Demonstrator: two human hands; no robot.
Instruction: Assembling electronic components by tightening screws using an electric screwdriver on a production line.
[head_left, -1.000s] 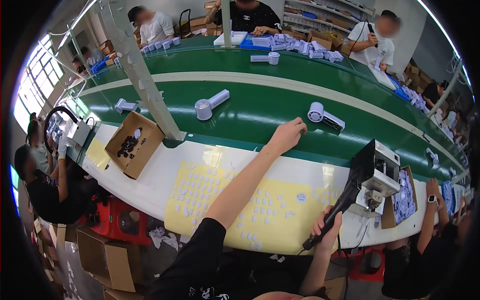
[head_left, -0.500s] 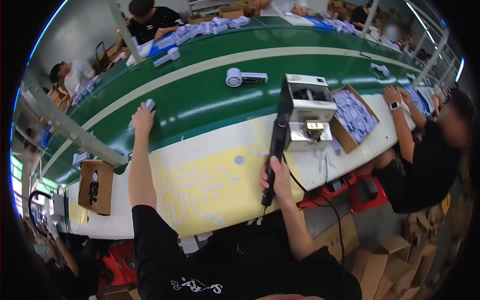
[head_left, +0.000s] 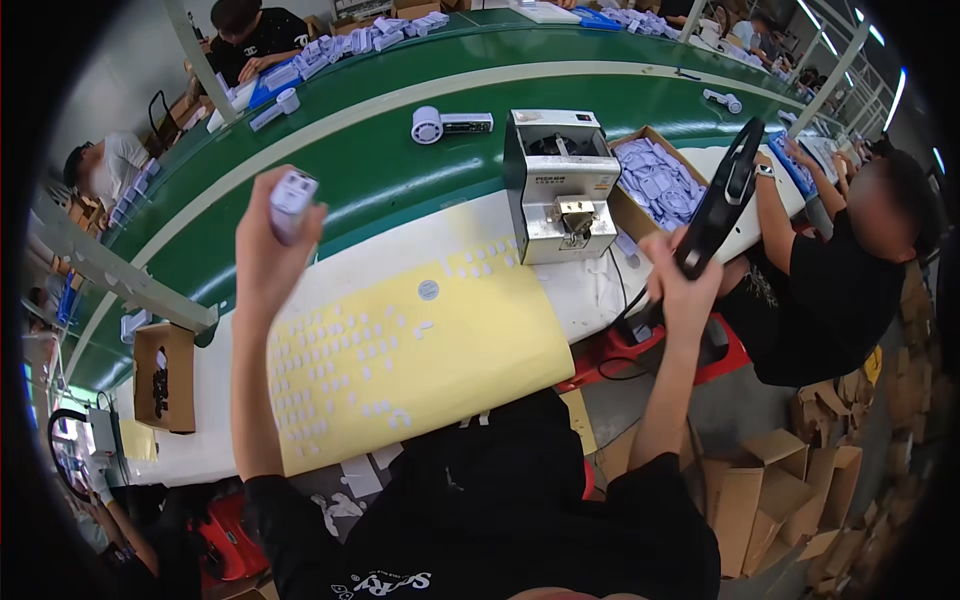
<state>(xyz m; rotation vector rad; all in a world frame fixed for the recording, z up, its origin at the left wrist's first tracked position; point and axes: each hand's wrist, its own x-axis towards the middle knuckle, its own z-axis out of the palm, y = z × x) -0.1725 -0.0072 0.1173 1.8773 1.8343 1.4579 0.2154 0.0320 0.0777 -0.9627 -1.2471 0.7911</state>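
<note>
A: From the head camera, the left hand (head_left: 268,262) is raised above the bench, fingers wrapped round a small white part (head_left: 291,203) with a grey end. It is off the green belt (head_left: 400,180) and over the near side of the bench, above the left edge of the yellow mat (head_left: 480,340)

B: And the right hand (head_left: 682,285)?

A: Clenched round the black screwdriver (head_left: 722,200), tip pointing up, out past the right edge of the mat, close to the grey screw feeder (head_left: 558,185) at the mat's far right corner

B: How would you handle this well?

A: I would bring the part down onto the mat before the tool comes near it, so it has something flat under it. The grip looks firm, but it covers most of the part; the face to be worked should be turned up and left bare

B: Anything in the way?

A: Small white stickers (head_left: 370,350) lie scattered over the mat, so set the part between them. The open box of pale pieces (head_left: 660,180) sits just right of the feeder, and a neighbour's arm (head_left: 775,215) reaches in there; keep the tool's swing short
</note>
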